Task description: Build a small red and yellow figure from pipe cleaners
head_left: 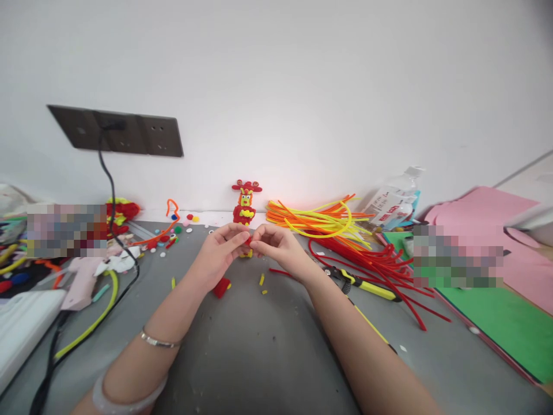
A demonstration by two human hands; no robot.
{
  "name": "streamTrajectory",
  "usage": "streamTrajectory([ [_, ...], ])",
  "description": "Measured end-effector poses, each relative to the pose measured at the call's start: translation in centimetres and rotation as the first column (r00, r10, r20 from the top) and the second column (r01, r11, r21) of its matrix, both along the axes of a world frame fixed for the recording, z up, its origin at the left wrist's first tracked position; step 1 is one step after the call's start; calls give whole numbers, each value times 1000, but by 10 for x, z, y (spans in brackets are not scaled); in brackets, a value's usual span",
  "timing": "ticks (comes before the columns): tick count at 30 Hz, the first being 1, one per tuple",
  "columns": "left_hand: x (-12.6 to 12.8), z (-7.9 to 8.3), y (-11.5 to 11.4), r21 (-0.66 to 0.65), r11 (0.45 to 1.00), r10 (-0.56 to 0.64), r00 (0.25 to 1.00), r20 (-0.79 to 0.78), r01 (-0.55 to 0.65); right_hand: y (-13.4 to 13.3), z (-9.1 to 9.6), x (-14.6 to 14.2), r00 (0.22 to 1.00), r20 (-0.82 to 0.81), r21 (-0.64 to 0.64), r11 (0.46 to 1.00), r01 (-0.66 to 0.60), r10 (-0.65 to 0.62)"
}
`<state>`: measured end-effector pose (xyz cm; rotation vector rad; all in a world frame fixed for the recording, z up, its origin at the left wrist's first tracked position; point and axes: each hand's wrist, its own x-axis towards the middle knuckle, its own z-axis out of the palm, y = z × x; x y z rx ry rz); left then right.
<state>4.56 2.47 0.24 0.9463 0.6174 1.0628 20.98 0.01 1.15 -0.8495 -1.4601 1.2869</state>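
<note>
Fingertips of my left hand (218, 253) and my right hand (283, 248) meet in the middle, both pinching a small red fuzzy piece (249, 242) that they mostly cover. A yellow bit (247, 253) shows just below it; whether it belongs to that piece I cannot tell. Straight behind my hands stands a red and yellow pipe-cleaner figure (245, 202) with googly eyes and a wide red hat, its lower part hidden. A red fuzzy roll (222, 288) with a yellow end lies under my left wrist. Short yellow scraps (261, 280) lie nearby.
Orange and yellow pipe cleaners (311, 216) and red ones (380, 259) lie to the right, with yellow-handled pliers (371, 287). Further right are a plastic bottle (395, 199) and green sheets (496, 317). Leftward are a pink glue gun (82, 279), its black cord, and pompoms (178, 229).
</note>
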Motion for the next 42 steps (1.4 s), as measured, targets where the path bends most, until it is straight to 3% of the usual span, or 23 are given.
streamTrajectory([
  [9,0,-1,1,-73,997,-8,999,42,11,2,0,2,995,-18,77,992,99,-98],
  [20,0,2,-1,-50,995,-80,994,69,83,0,1,1,1000,6,51,999,-9,8],
  [36,0,5,-3,32,993,-117,991,62,115,-3,1,1,989,-112,9,996,-93,93],
  [42,-1,1,-1,-40,995,-84,995,54,86,-3,3,2,998,-51,27,999,-30,32],
])
